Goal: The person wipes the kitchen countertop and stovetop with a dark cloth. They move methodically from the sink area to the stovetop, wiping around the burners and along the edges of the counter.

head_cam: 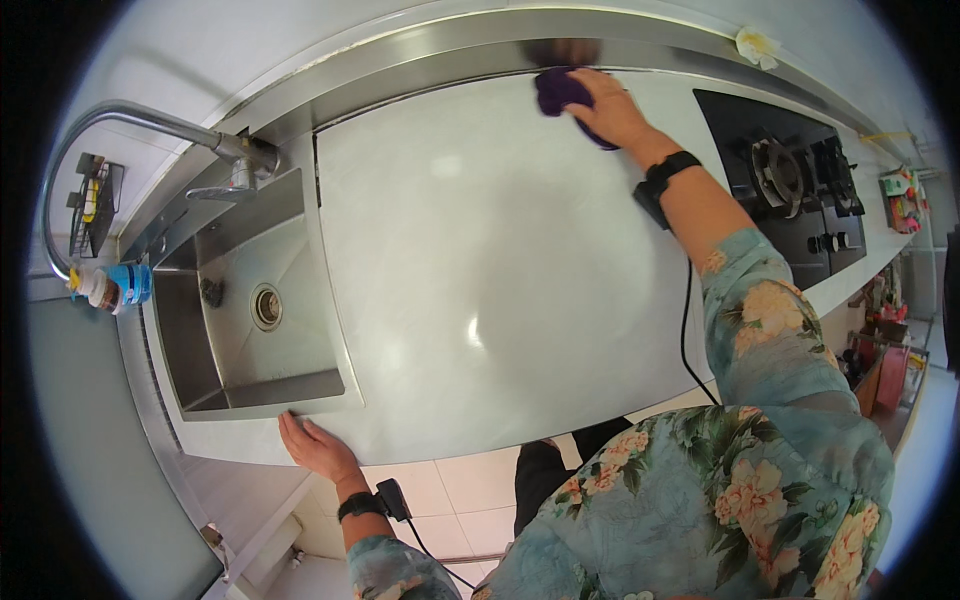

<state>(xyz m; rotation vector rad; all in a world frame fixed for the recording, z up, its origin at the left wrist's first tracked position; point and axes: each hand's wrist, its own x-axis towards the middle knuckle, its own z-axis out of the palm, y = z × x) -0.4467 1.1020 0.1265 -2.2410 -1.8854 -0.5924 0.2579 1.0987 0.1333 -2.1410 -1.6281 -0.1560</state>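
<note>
My right hand [611,107] presses a dark purple cloth [561,91] onto the white countertop [480,247], up near the steel backsplash at the rear. Part of the cloth shows from under the palm. At the front edge of the counter, just below the corner of the steel sink [277,225], my left hand [315,448] rests with nothing in it, its fingers held close together. Both wrists wear black straps with small devices and black cables.
A curved faucet [142,112] rises behind the sink, which holds a dark scrubber [212,292]. Bottles [124,289] stand at its left. A black gas hob [780,180] lies right of my right arm. A crumpled yellowish-white item [757,47] sits on the back ledge.
</note>
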